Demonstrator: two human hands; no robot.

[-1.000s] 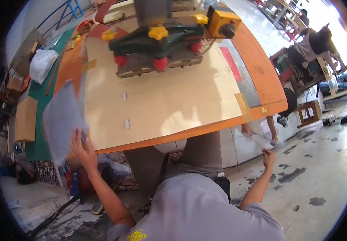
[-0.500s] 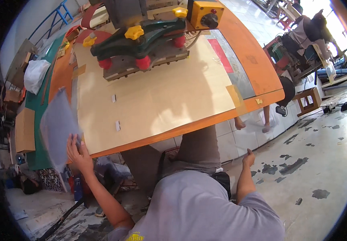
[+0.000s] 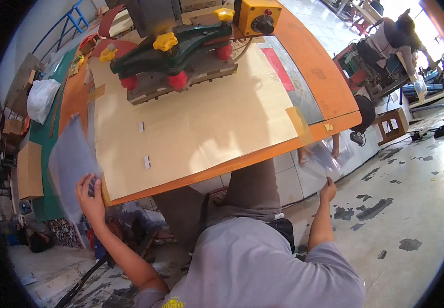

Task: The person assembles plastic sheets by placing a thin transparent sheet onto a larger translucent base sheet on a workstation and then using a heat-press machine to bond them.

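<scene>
My left hand (image 3: 90, 200) is at the table's near left corner, its fingers curled over the near edge of a bluish translucent plastic sheet (image 3: 73, 159). That sheet hangs partly past the table's left side. Out to the right, below the table edge, my right hand (image 3: 329, 191) pinches a clear plastic sheet (image 3: 317, 163) that shines in the light. On the tan board (image 3: 201, 133) lie two small pale pieces (image 3: 147, 162). Above the board's far part stands a dark green press head (image 3: 173, 59) with yellow knobs and red feet, over a brown block (image 3: 183, 82).
An orange table (image 3: 330, 77) carries the board and a yellow control box (image 3: 259, 19) with a black dial. At left are a white bag (image 3: 42, 100) and a cardboard box (image 3: 30, 170). A person's bare limbs (image 3: 336, 145) show behind the clear sheet; another person (image 3: 394, 41) is farther right.
My right hand has risen slightly, and the clear sheet now shows plainly above it. My left hand has shifted a little down and left, its fingers more curled.
</scene>
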